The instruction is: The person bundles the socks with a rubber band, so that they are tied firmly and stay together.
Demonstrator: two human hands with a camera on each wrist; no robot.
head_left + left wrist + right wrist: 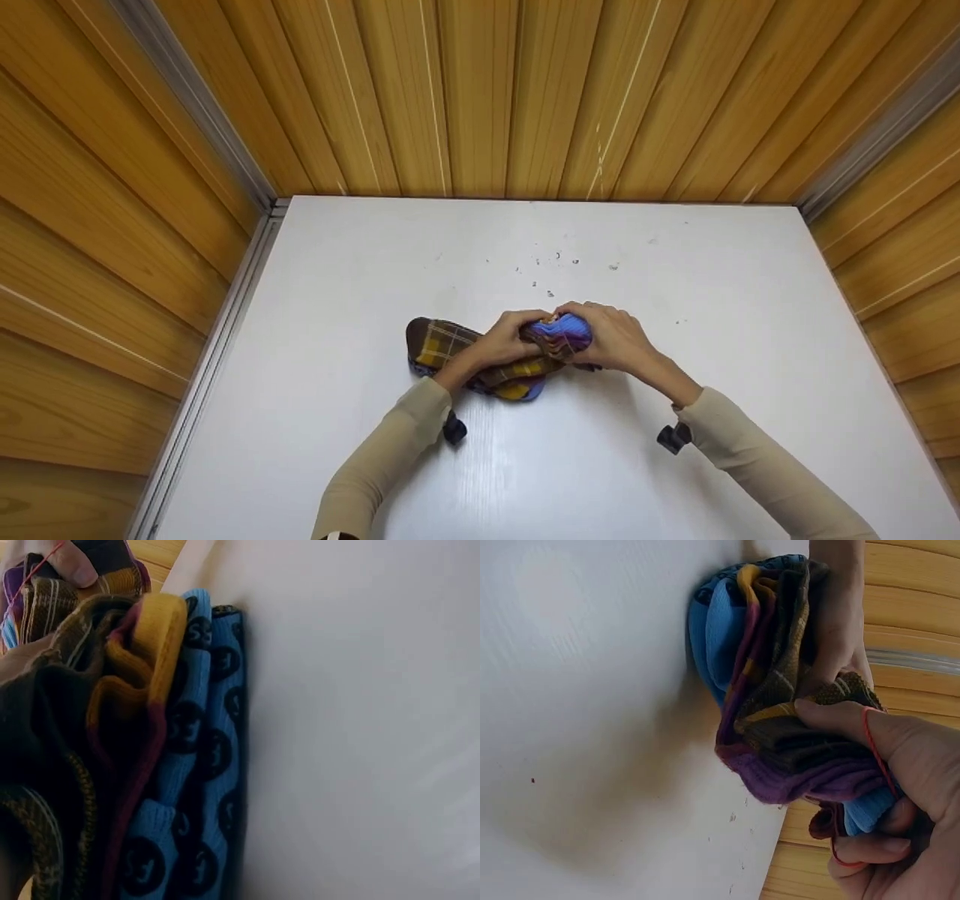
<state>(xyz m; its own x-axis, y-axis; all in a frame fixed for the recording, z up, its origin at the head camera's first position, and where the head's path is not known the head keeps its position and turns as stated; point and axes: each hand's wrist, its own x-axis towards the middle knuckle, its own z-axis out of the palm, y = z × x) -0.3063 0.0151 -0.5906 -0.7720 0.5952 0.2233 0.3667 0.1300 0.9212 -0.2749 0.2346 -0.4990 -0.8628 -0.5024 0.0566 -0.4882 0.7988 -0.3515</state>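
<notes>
A layered bundle of socks (448,339) lies across the white table: brown plaid on top, yellow-and-purple in the middle, blue socks (214,754) with black round prints underneath. My left hand (504,343) grips the bundle near its right end, over the plaid layer. At that end, my right hand (616,337) pinches the gathered purple and blue cloth (780,776) between thumb and fingers. A thin red band (874,739) is stretched over the right thumb and a finger. The bundle's left end rests on the tabletop.
The white tabletop (315,300) carries small dark marks (550,293) beyond the hands. Wood-look panel walls (480,97) stand at the back and both sides. Small black cameras (454,429) hang at both wrists.
</notes>
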